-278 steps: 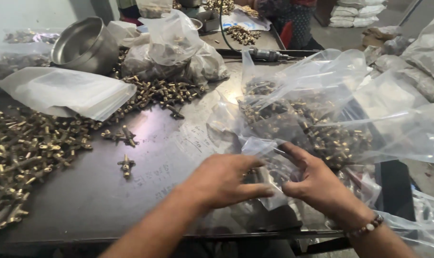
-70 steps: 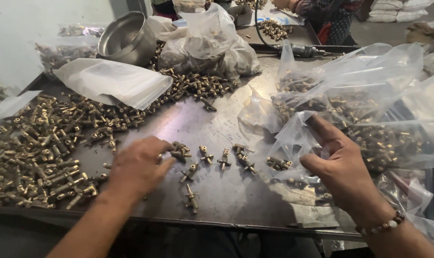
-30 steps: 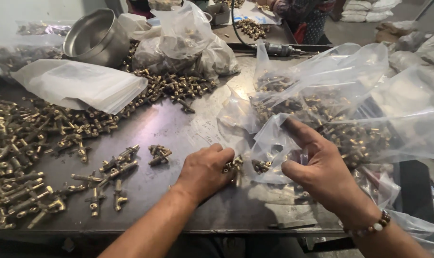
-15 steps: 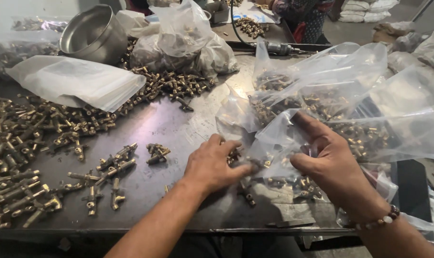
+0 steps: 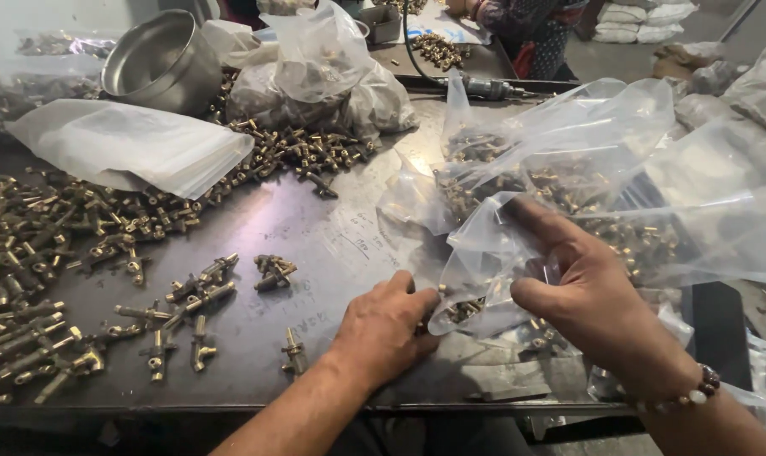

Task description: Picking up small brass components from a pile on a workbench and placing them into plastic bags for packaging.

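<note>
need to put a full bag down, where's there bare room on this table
Bare dark metal table shows in the middle, bordered by the flat clear plastic bag, the scattered brass fittings and the left hand. Crowded: the brass pile at left, and filled plastic bags by the right hand.

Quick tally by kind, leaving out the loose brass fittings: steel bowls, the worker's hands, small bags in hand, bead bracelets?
steel bowl: 1
hands: 2, left hand and right hand
small clear bag held by the right hand: 1
bead bracelet: 1
Total: 5
</note>
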